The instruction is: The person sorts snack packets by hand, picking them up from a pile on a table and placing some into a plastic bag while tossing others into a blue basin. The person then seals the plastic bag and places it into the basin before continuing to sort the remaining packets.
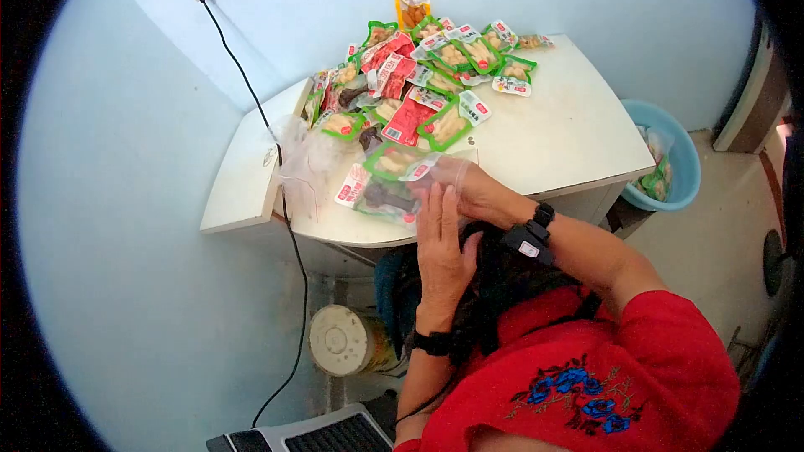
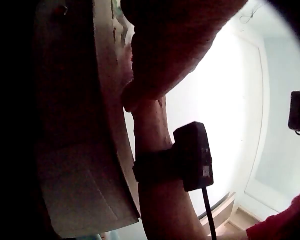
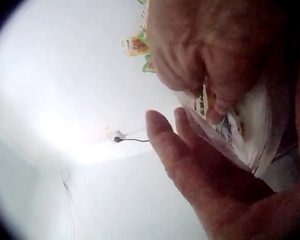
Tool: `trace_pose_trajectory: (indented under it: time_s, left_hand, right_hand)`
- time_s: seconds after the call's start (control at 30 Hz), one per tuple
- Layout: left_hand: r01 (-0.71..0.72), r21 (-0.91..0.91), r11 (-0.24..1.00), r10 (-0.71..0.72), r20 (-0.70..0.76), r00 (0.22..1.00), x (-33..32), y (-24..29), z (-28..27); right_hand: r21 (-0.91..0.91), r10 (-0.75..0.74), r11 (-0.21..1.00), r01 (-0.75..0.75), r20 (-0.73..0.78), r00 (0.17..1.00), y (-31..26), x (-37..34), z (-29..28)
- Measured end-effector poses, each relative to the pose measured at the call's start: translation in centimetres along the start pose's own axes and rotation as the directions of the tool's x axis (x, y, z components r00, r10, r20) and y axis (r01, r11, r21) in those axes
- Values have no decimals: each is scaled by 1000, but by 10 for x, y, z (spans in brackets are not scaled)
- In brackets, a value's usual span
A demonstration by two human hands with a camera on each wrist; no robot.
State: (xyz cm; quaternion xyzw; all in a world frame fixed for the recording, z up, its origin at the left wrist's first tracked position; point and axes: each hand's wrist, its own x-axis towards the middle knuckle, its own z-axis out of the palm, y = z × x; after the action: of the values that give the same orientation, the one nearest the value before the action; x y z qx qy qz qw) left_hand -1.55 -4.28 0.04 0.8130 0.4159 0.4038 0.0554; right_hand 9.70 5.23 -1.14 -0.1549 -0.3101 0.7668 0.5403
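A clear plastic bag (image 1: 404,188) with several snack packs in it lies at the table's near edge. My right hand (image 1: 486,194) is at the bag's right end, and thin film overlaps its fingers. In the right wrist view, my right hand (image 3: 210,50) curls its fingers at the bag's mouth (image 3: 240,140), gripping the film beside a printed pack. My left hand (image 1: 442,251) stands upright against the near side of the bag, fingers straight and thumb apart. That left hand (image 3: 205,175) is nearer the camera in the right wrist view; the left wrist view is dark.
A heap of green, red and white snack packs (image 1: 406,121) covers the back of the white table (image 1: 561,134). Crumpled clear bags (image 1: 306,155) lie at its left. A black cord (image 1: 293,243) hangs across that side. A blue basin (image 1: 682,155) with packs stands at right, a lidded bucket (image 1: 339,341) below.
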Motion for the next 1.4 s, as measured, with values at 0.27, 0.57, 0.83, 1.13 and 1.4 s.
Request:
trace_pose_trajectory:
  time_s: [0.27, 0.57, 0.83, 1.13, 1.4]
  left_hand:
    - [-13, 253, 967, 24, -39, 999, -9, -23, 5]
    - [-16, 312, 950, 29, -39, 999, -8, -27, 1]
    - [64, -4, 998, -64, -140, 988, 16, -20, -31]
    - [156, -469, 869, -265, -175, 948, 83, 1, -104]
    - [204, -851, 484, -394, -4, 919, 108, 15, -109]
  right_hand:
    - [-163, 88, 979, -119, -186, 979, -22, -41, -11]
    - [-985, -318, -159, 67, 115, 941, -91, -60, -23]
    - [-860, -312, -230, 455, 508, 803, -79, -32, -36]
    - [-847, -424, 172, 502, 397, 814, -134, -13, 25]
    - [-851, -352, 289, 437, 330, 876, -192, -45, 73]
